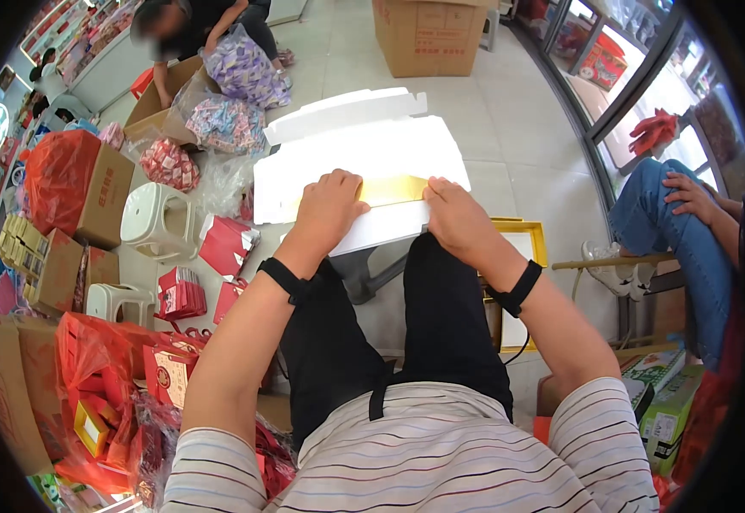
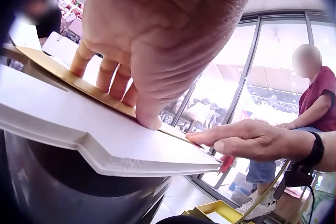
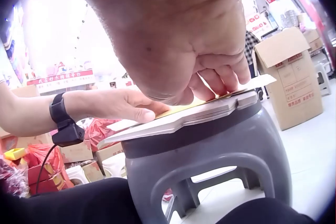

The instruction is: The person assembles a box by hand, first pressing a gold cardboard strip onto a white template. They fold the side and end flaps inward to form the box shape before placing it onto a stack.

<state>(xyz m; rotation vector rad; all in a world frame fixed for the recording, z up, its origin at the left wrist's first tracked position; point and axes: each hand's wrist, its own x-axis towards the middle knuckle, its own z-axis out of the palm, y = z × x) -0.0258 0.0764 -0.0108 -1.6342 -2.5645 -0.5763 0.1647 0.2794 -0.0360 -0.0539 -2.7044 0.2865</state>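
Observation:
A stack of white cardboard sheets lies on a grey stool between the person's knees. Across the near part of the top sheet runs a gold strip. The left hand presses its fingertips and thumb onto the strip's left part; the left wrist view shows the fingers spread and reaching down to it. At the strip's right end rests the right hand, its index finger extended along the edge in the left wrist view. Its palm hides part of the contact in the right wrist view.
Yellow-rimmed boxes stand on the floor at the right. White stools, red bags and cartons crowd the left. One person crouches at the upper left; another sits at the right. A large carton stands beyond the sheets.

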